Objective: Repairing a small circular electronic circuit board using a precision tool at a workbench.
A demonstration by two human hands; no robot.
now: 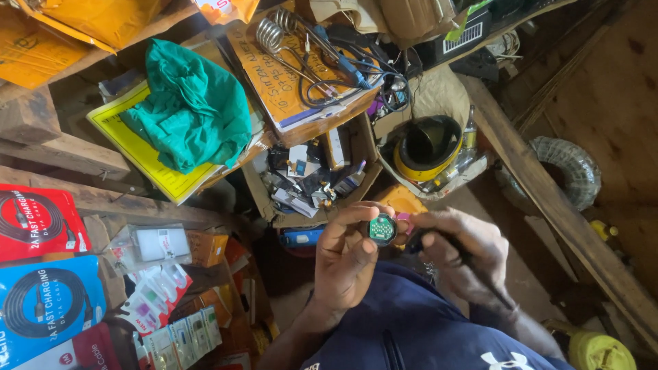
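- Left hand (pixel 346 257): I see it pinching a small round green circuit board (pixel 382 228) at its fingertips, above the lap.
- Right hand (pixel 456 255): closed around a dark slender tool (pixel 473 264), just beside the board.
- Behind: cardboard box (pixel 264 199) of small parts.

Small electronics repair stall/workshop, doubling as a shop. Evidence: cardboard box (pixel 312 179) of loose parts & small boards mid-scene; tangled wires (pixel 343 68) w/ a coil heater (pixel 274 31) far centre; packaged cables (pixel 41 301) and small carded accessories (pixel 164 301) stacked near left; tape rolls (pixel 428 147) to the right; rough wood planks (pixel 548 199), all crammed tight.
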